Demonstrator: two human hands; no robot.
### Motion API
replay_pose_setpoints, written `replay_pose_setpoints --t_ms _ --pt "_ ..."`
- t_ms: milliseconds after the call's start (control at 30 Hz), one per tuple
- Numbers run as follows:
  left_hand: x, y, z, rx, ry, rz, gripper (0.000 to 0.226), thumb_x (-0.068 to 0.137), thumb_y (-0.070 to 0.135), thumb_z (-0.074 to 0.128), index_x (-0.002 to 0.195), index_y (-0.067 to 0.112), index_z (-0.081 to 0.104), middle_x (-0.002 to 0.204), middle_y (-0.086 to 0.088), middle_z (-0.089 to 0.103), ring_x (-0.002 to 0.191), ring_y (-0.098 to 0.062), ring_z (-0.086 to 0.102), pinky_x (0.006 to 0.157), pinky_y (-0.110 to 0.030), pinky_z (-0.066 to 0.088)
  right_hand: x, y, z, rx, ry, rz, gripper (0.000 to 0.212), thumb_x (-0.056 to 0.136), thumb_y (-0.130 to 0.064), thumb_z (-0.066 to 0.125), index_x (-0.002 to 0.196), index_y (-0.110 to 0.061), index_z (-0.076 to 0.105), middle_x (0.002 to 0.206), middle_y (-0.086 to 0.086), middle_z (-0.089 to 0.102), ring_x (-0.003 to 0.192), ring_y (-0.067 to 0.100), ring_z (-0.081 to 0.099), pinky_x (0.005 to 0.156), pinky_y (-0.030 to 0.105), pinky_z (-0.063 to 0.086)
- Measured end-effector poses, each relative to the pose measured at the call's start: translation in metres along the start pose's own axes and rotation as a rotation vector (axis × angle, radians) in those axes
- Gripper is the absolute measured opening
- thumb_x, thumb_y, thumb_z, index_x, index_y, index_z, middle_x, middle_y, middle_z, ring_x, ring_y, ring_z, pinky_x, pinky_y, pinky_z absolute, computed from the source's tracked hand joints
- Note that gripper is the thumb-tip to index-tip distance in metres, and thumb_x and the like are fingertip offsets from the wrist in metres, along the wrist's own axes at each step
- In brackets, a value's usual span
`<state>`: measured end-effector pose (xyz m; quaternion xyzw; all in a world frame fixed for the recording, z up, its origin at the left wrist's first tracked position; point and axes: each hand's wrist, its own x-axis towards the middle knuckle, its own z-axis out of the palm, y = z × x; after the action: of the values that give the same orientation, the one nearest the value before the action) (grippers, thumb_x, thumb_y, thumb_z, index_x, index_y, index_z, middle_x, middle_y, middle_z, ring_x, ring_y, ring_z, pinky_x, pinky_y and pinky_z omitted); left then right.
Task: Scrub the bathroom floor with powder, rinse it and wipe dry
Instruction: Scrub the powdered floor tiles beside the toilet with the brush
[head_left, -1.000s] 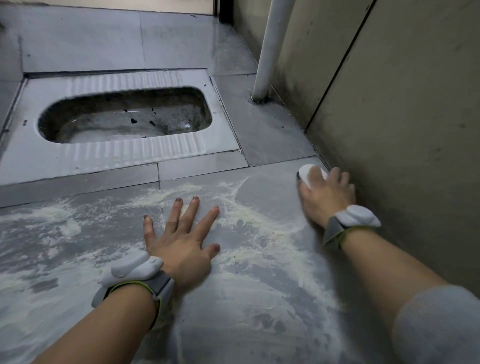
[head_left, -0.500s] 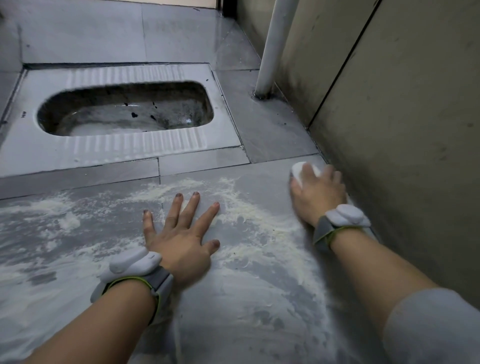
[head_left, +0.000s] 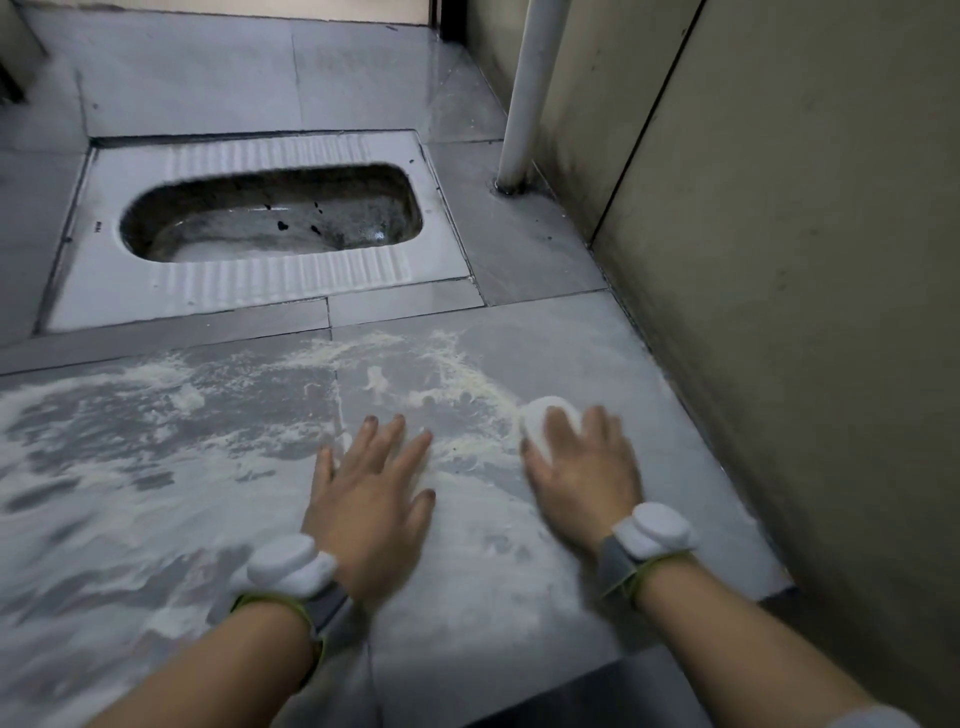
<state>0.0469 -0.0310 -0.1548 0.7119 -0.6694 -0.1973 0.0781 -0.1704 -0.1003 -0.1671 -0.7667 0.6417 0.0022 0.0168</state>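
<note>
Grey tile floor (head_left: 519, 597): the biggest thing under me, dull grey, and I judge I am in the scrubbing stage, with rinsing and wiping not yet begun
Powder (head_left: 130, 467): pale and thick on my left, thinner streaks ahead of my fingers; I think short overlapping strokes will work it evenly into the tile
Wall edge (head_left: 691, 415): the strip of floor along the right wall looks almost bare of powder, so I should drag some over there and scrub right into the joint
Squat pan (head_left: 270, 218): set in the floor beyond the powdered tiles, well apart from my hands; I would keep the powder short of its rim until rinsing
Left hand (head_left: 371, 504): flat on the floor, fingers straight and spread, grasping nothing, bracing my weight
Right hand (head_left: 582, 467): blurred, fingers laid over the white scrubber (head_left: 545, 421) and pressing it down on the tile just right of my left hand; whether they curl round it I cannot tell
Writing: a small dark mark sits on the pan's left rim, too small to read; no other label visible
</note>
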Motion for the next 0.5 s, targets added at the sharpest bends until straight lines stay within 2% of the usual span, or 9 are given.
replay_pose_setpoints --t_ms 67,100,200,300,400,500 --pt "-0.023 -0.004 0.003 0.059 -0.059 -0.051 0.064 0.094 0.057 0.030 0.149 0.044 0.000 0.160 0.013 -0.010 0.147 -0.014 -0.015 0.118 -0.052 -0.002 -0.013 -0.012 -0.004 0.036 -0.058 -0.120 0.044 0.094 -0.056 0.035 0.124 -0.024 0.038 0.113 0.016 0.042 0.103 0.036 0.040 0.085 0.044 0.038" --pt "-0.033 -0.006 0.004 0.085 -0.088 -0.081 0.067 0.092 0.061 0.029 0.148 0.046 -0.005 0.159 0.013 -0.014 0.146 -0.016 -0.017 0.117 -0.055 -0.002 -0.014 -0.005 -0.007 0.049 -0.091 -0.122 0.045 0.094 -0.056 0.034 0.125 -0.024 0.036 0.116 0.015 0.041 0.106 0.036 0.039 0.088 0.044 0.037" --pt "-0.054 -0.011 0.002 0.148 -0.176 -0.128 0.080 0.084 0.073 0.033 0.143 0.051 -0.016 0.156 0.014 -0.025 0.144 -0.021 -0.024 0.110 -0.068 -0.001 -0.011 0.036 -0.013 0.065 -0.171 0.101 0.052 0.094 -0.058 0.033 0.131 -0.022 0.031 0.127 0.018 0.036 0.116 0.038 0.036 0.099 0.045 0.034" --pt "-0.058 -0.012 0.003 0.158 -0.250 -0.146 0.086 0.080 0.077 0.039 0.142 0.053 -0.016 0.156 0.014 -0.024 0.144 -0.023 -0.025 0.106 -0.074 0.002 -0.024 0.080 -0.007 0.078 -0.110 0.332 0.050 0.092 -0.057 0.039 0.123 -0.018 0.035 0.124 0.023 0.039 0.114 0.041 0.038 0.097 0.047 0.036" --pt "-0.051 -0.013 -0.003 0.146 -0.308 -0.160 0.086 0.079 0.076 0.044 0.142 0.055 -0.010 0.157 0.016 -0.022 0.145 -0.024 -0.022 0.104 -0.076 0.006 -0.050 0.089 -0.006 0.058 -0.043 0.375 0.046 0.092 -0.055 0.042 0.116 -0.016 0.037 0.117 0.023 0.042 0.105 0.040 0.041 0.089 0.047 0.038" --pt "-0.048 -0.013 -0.004 0.151 -0.316 -0.154 0.086 0.079 0.076 0.046 0.143 0.056 -0.008 0.158 0.016 -0.019 0.145 -0.024 -0.020 0.103 -0.077 0.009 -0.071 0.063 -0.005 0.029 -0.041 0.350 0.047 0.094 -0.056 0.036 0.119 -0.017 0.036 0.118 0.021 0.040 0.107 0.038 0.040 0.092 0.046 0.036"
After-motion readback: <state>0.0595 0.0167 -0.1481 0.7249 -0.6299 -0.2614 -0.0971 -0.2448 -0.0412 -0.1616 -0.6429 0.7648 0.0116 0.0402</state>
